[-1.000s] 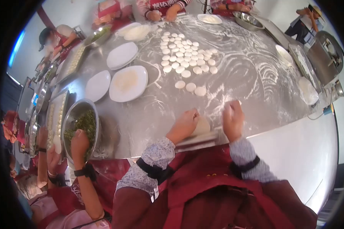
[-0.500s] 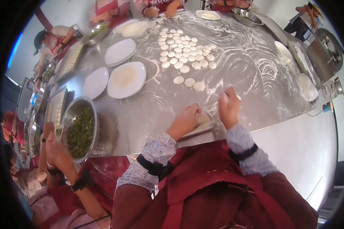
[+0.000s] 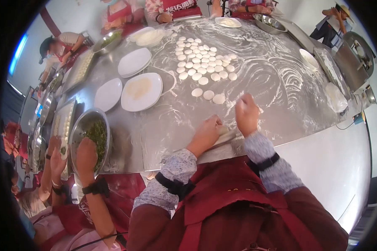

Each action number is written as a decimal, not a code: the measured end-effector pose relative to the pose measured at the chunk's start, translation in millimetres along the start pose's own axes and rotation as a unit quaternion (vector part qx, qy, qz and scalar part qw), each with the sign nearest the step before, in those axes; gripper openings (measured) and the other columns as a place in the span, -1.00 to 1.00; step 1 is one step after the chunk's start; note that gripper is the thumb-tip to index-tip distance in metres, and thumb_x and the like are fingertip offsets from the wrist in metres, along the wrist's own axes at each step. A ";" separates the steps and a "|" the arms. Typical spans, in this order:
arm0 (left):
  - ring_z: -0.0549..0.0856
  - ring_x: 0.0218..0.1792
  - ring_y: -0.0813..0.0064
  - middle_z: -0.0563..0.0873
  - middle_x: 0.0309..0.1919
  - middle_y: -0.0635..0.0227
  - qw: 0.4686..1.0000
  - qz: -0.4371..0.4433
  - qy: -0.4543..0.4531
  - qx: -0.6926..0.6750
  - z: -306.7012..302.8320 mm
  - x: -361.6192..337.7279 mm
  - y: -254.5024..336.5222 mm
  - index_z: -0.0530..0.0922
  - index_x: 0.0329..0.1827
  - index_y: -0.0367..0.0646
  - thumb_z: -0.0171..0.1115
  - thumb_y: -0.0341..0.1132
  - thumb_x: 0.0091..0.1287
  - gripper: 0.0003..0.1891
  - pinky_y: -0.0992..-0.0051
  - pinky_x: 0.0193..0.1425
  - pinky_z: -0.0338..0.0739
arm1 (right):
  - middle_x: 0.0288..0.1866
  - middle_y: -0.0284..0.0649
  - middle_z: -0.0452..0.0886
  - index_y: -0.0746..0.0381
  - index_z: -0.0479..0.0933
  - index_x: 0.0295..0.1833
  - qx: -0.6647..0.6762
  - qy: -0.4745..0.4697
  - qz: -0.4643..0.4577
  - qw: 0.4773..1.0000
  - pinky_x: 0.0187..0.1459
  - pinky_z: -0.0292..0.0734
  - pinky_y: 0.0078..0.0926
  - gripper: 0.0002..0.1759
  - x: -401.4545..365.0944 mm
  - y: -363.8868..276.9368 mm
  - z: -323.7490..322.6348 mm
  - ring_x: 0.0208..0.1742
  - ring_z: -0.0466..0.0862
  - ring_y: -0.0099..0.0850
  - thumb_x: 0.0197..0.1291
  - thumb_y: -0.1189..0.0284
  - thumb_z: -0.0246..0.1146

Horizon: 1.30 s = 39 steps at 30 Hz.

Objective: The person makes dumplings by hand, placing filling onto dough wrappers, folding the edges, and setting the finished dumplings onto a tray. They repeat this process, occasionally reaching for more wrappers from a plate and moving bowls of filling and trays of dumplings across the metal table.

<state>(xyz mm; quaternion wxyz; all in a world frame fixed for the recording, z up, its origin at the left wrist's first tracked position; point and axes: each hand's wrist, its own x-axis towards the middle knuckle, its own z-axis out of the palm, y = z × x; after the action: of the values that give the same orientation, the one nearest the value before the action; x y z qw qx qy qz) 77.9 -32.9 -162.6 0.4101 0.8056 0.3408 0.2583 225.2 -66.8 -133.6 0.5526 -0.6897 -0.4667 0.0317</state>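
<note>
My left hand (image 3: 205, 133) is closed around a pale strip of dough (image 3: 227, 137) near the table's front edge; the fingers hide part of it. Just to the right, my right hand (image 3: 247, 115) is raised a little with its fingers curled into a fist. A pale bit shows at its far side, but what the fist holds is hidden. Beyond both hands, several round white dough pieces (image 3: 204, 62) lie in a cluster on the floured metal table (image 3: 176, 125), with three more (image 3: 208, 95) closer to me.
White plates (image 3: 141, 93) sit to the left. A steel bowl of chopped greens (image 3: 109, 138) stands at the front left, with a co-worker's hand (image 3: 86, 157) over it. Trays of small pieces (image 3: 63, 121) lie beyond. A plastic bag (image 3: 336, 97) rests at the right edge.
My left hand stays on the dough while my right fist shifts slightly left. The co-worker's hand has moved over the bowl of greens. The view has shifted slightly.
</note>
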 end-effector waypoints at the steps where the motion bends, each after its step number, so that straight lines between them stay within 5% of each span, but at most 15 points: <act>1: 0.61 -0.30 0.03 0.62 -0.43 0.01 1.000 0.004 0.001 0.002 3.7 2.5 1.7 0.50 -0.21 -0.26 0.03 -0.38 0.21 -0.83 0.22 -0.18 0.46 | -0.48 0.03 0.52 0.30 0.42 -0.30 -0.008 -0.018 0.012 1.000 -0.40 0.43 -0.26 -0.89 7.4 -3.4 6.4 -0.46 0.54 0.00 0.06 0.49 0.05; 4: 0.61 -0.25 0.06 0.62 -0.38 0.01 0.998 0.013 0.044 0.052 14.5 4.8 -12.8 0.49 -0.17 -0.25 0.03 -0.36 0.21 -0.80 0.24 -0.15 0.46 | -0.42 0.06 0.54 0.29 0.42 -0.30 -0.057 -0.007 0.014 0.998 -0.38 0.43 -0.24 -0.88 12.8 -0.6 18.1 -0.38 0.53 0.07 0.05 0.49 0.04; 7: 0.60 -0.23 0.07 0.62 -0.35 0.02 0.970 0.160 0.042 0.176 -0.4 0.7 -30.4 0.49 -0.17 -0.24 0.05 -0.34 0.22 -0.80 0.26 -0.14 0.46 | -0.46 0.02 0.50 0.31 0.40 -0.31 -0.024 -0.004 -0.030 0.999 -0.37 0.42 -0.32 -0.90 -10.2 16.4 -7.2 -0.43 0.54 -0.09 0.05 0.51 0.05; 10: 0.57 -0.11 0.20 0.60 -0.15 0.07 0.996 -0.022 -0.083 -0.014 -42.8 -0.2 -10.4 0.47 -0.10 -0.28 0.13 -0.27 0.21 -0.71 0.33 -0.03 0.43 | -0.50 -0.08 0.47 0.32 0.39 -0.31 0.028 -0.013 -0.019 0.999 -0.36 0.43 -0.40 -0.92 -33.6 7.8 -33.1 -0.45 0.53 -0.30 0.08 0.52 0.05; 12: 0.61 -0.17 0.33 0.63 -0.26 0.16 0.990 -0.002 0.130 -0.058 -65.3 1.8 -26.5 0.54 -0.17 -0.24 0.04 -0.25 0.31 -0.77 0.37 -0.05 0.45 | -0.50 -0.10 0.48 0.31 0.39 -0.31 0.053 -0.021 0.001 0.998 -0.35 0.43 -0.41 -0.92 -35.9 10.9 -32.2 -0.44 0.54 -0.31 0.09 0.52 0.05; 14: 0.57 -0.05 0.43 0.58 -0.10 0.15 0.887 0.064 0.250 -0.383 -102.6 3.0 -53.5 0.40 0.09 -0.29 0.05 -0.28 0.32 -0.65 0.41 0.04 0.45 | -0.49 -0.10 0.48 0.31 0.39 -0.30 0.059 -0.027 0.020 0.998 -0.35 0.43 -0.40 -0.92 -37.8 16.8 -33.3 -0.44 0.56 -0.28 0.09 0.52 0.05; 15: 0.55 0.05 0.34 0.56 -0.04 0.10 0.972 -0.010 0.236 0.000 -143.4 4.7 -34.3 0.39 0.13 -0.28 0.04 -0.30 0.31 -0.64 0.36 0.17 0.39 | -0.49 -0.10 0.48 0.31 0.39 -0.30 0.056 -0.023 0.026 0.998 -0.35 0.43 -0.40 -0.92 -34.6 14.5 -32.6 -0.44 0.56 -0.28 0.09 0.52 0.05; 17: 0.54 0.07 0.22 0.57 -0.03 0.03 0.893 -0.141 0.399 0.153 -150.7 21.9 -56.3 0.47 0.04 -0.28 0.02 -0.33 0.30 -0.69 0.32 0.20 0.37 | -0.50 -0.07 0.49 0.31 0.39 -0.30 0.028 -0.025 0.006 0.999 -0.37 0.43 -0.40 -0.92 -25.7 7.4 -27.2 -0.45 0.56 -0.25 0.09 0.52 0.04; 18: 0.54 0.07 0.22 0.57 -0.03 0.03 0.896 -0.135 0.395 0.154 -146.9 30.6 -62.9 0.47 0.04 -0.28 0.02 -0.33 0.30 -0.69 0.32 0.20 0.37 | -0.50 -0.04 0.49 0.30 0.39 -0.31 0.026 -0.015 -0.006 1.000 -0.38 0.42 -0.39 -0.91 -23.2 9.7 -23.0 -0.47 0.55 -0.20 0.09 0.51 0.05; 20: 0.51 0.09 0.23 0.53 0.04 0.05 0.958 0.069 0.206 0.186 -130.7 42.0 -57.5 0.46 0.10 -0.21 -0.01 -0.40 0.30 -0.68 0.35 0.12 0.42 | -0.51 -0.04 0.49 0.30 0.40 -0.31 0.031 -0.013 0.008 0.999 -0.39 0.42 -0.38 -0.91 -18.8 1.1 -21.4 -0.47 0.55 -0.19 0.08 0.51 0.05; 22: 0.54 0.06 0.21 0.57 -0.01 0.06 0.989 0.063 0.071 0.114 -86.5 62.6 -40.7 0.45 0.12 -0.19 0.00 -0.42 0.29 -0.67 0.36 0.12 0.43 | -0.50 -0.04 0.50 0.31 0.41 -0.31 0.040 -0.018 0.019 0.999 -0.35 0.44 -0.35 -0.90 -16.4 -1.5 -20.1 -0.45 0.57 -0.16 0.07 0.50 0.07; 24: 0.54 0.04 0.16 0.56 0.00 0.08 0.959 0.170 0.044 0.222 -43.3 74.9 -11.1 0.46 0.10 -0.21 0.05 -0.47 0.20 -0.64 0.33 0.09 0.44 | -0.49 -0.03 0.52 0.31 0.42 -0.30 0.037 -0.014 0.009 0.999 -0.33 0.45 -0.35 -0.89 -16.2 2.4 -18.9 -0.42 0.59 -0.16 0.08 0.49 0.07; 32: 0.53 -0.18 0.11 0.58 -0.25 0.16 0.945 0.189 0.069 0.257 10.2 67.0 -27.4 0.52 -0.10 -0.24 0.11 -0.48 0.02 -0.68 0.29 -0.06 0.46 | -0.45 0.00 0.55 0.33 0.42 -0.28 0.045 -0.010 0.005 0.999 -0.28 0.48 -0.37 -0.87 -23.7 6.9 -25.5 -0.33 0.64 -0.12 0.08 0.49 0.08; 38: 0.56 -0.25 0.13 0.60 -0.38 0.18 0.958 0.038 -0.037 0.280 -22.3 23.8 -11.0 0.50 -0.40 -0.28 0.11 -0.37 0.04 -0.86 0.30 -0.17 0.48 | -0.47 -0.03 0.54 0.34 0.41 -0.29 0.068 -0.021 -0.005 0.997 -0.29 0.47 -0.42 -0.88 -25.6 8.1 -28.7 -0.36 0.63 -0.18 0.08 0.51 0.07; 39: 0.58 -0.28 0.15 0.61 -0.40 0.17 0.979 0.015 -0.072 0.192 -27.0 18.9 0.6 0.49 -0.39 -0.28 0.13 -0.36 0.03 -0.84 0.31 -0.19 0.47 | -0.48 -0.04 0.53 0.34 0.41 -0.29 0.075 -0.023 -0.011 0.997 -0.29 0.47 -0.43 -0.89 -26.6 7.9 -30.2 -0.38 0.63 -0.19 0.08 0.51 0.07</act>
<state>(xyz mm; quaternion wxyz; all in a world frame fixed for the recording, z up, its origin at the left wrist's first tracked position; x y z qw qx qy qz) 71.4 -5.7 -145.2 0.2673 0.8906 0.3419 0.1358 232.0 -106.6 -140.7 0.5921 -0.6403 -0.4833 0.0768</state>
